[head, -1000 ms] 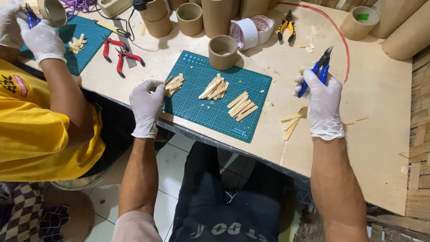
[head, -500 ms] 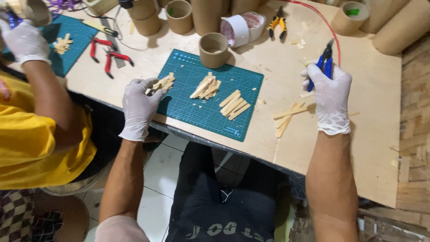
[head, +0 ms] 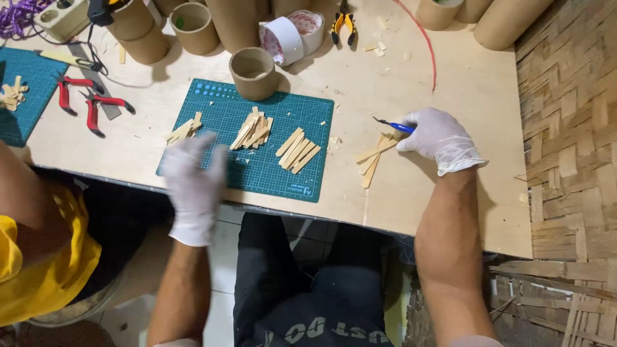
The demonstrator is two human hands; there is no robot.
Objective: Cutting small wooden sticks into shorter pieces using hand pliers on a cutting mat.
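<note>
My right hand (head: 439,138), in a white glove, grips blue-handled pliers (head: 392,125) and rests on the plywood table (head: 463,83) just right of a few loose wooden sticks (head: 373,157). My left hand (head: 193,183), also gloved and blurred by motion, hovers with fingers spread over the front left corner of the green cutting mat (head: 257,160), holding nothing. On the mat lie three small piles of cut wooden sticks: one at the left edge (head: 183,130), one in the middle (head: 254,132), one to the right (head: 297,151).
A short cardboard tube (head: 252,72) stands at the mat's far edge, with taller tubes (head: 193,26), tape rolls (head: 289,35) and yellow pliers (head: 344,24) behind. Red pliers (head: 90,103) lie left. A person in yellow (head: 38,257) sits at the left by a second mat (head: 22,103).
My right hand dropped from a raised pose to the table beside the loose sticks. My left hand pulled back from the left stick pile toward the table's front edge. The view shifted right.
</note>
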